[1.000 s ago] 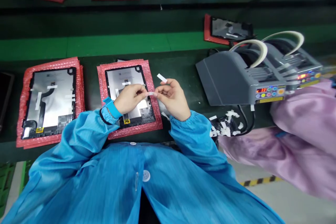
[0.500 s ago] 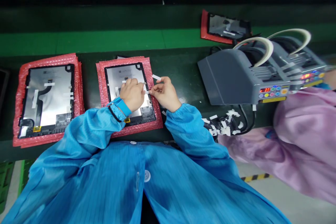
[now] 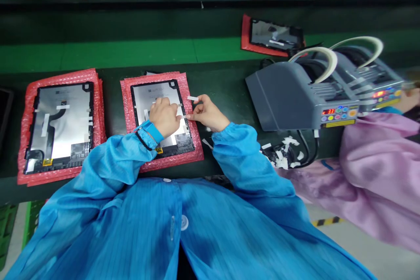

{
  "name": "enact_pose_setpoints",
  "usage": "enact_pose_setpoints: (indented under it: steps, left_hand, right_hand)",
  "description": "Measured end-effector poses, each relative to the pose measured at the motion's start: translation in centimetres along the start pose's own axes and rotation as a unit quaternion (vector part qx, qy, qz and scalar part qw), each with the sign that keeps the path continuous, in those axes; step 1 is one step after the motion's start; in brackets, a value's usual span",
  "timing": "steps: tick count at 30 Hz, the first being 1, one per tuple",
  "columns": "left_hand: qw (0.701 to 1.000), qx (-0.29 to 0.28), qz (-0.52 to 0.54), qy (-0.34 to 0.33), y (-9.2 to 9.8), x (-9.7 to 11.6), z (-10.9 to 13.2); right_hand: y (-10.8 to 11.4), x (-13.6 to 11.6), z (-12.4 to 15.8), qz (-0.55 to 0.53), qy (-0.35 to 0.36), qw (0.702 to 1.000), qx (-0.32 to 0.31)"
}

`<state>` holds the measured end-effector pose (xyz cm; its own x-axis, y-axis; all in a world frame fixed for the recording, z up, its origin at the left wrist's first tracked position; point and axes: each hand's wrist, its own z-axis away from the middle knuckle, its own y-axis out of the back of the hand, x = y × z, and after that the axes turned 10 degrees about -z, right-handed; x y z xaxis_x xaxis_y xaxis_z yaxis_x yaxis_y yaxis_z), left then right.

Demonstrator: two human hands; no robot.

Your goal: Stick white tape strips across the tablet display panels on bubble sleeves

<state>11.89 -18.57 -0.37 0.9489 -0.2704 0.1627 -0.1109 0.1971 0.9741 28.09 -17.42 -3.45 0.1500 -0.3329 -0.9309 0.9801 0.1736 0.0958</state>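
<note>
A tablet screen panel (image 3: 141, 96) lies back side up on red bubble wrap (image 3: 193, 140) in front of me. My left hand (image 3: 165, 117) rests over its middle with fingers bent, its thumb at one end of a short strip of white tape (image 3: 184, 117). Thumb and forefinger of my right hand (image 3: 209, 113) pinch the other end, at the panel's right edge. A second white tape strip (image 3: 192, 98) sticks out from the upper fingers of that hand. What lies under my left palm is hidden.
Another screen panel (image 3: 70, 129) lies on red wrap at the left. Two grey tape dispensers (image 3: 288, 96) stand to the right, with tape scraps (image 3: 282, 157) and cables below. A co-worker's pink sleeve (image 3: 374, 148) is at far right. More wrapped panels (image 3: 275, 35) lie farther back.
My right hand has turned slightly, its pinch staying at the panel's right edge; the upper tape strip now lies flatter. My left hand has barely moved. The camera view has shifted a little.
</note>
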Motion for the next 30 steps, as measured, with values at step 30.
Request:
enact_pose_setpoints:
  steps: [30]
  left_hand:
    - [0.998,0.026,0.058,-0.011,-0.3,-1.1,-1.7]
  right_hand:
    - [-0.6,0.6,-0.8,0.168,0.199,0.964,0.044]
